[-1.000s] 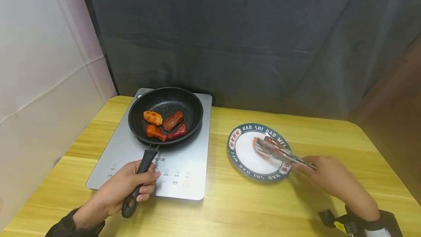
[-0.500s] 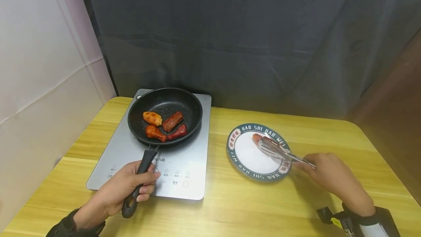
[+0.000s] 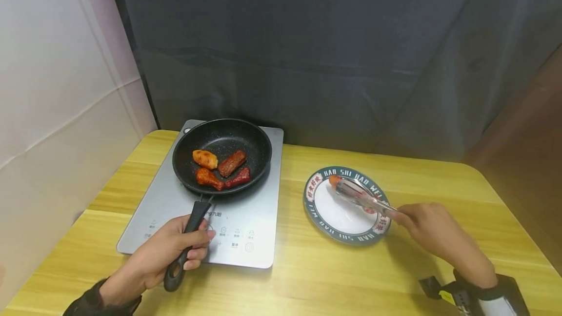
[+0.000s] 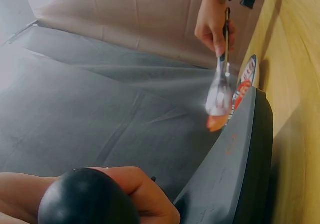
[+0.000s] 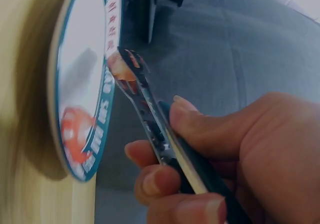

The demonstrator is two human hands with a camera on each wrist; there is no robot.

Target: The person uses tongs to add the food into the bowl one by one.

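My left hand (image 3: 175, 247) grips the black handle (image 3: 196, 216) of a frying pan (image 3: 228, 135). In the pan lie an orange-yellow wing-like piece (image 3: 205, 159), a brown meat slab (image 3: 231, 163), a small drumstick (image 3: 208, 178) and a dark red piece (image 3: 238, 178). My right hand (image 3: 432, 223) holds metal tongs (image 3: 360, 196) above a white plate (image 3: 347, 226) with a green lettered rim. Between the tong tips is an orange food piece (image 5: 120, 68), largely covered by them; its kind I cannot tell. Another orange-red piece (image 5: 75, 134) lies on the plate near the rim.
The pan sits on a silver induction cooker (image 3: 259, 238) at the left of the wooden table (image 3: 298, 277). A dark cloth (image 3: 316, 62) hangs along the back edge. Pale cloth (image 3: 66, 87) closes the left side, brown cloth (image 3: 527, 126) the right.
The tongs have closed on the orange piece and moved slightly left and up over the plate, with the piece between their tips. The left hand and pan have stayed in place.
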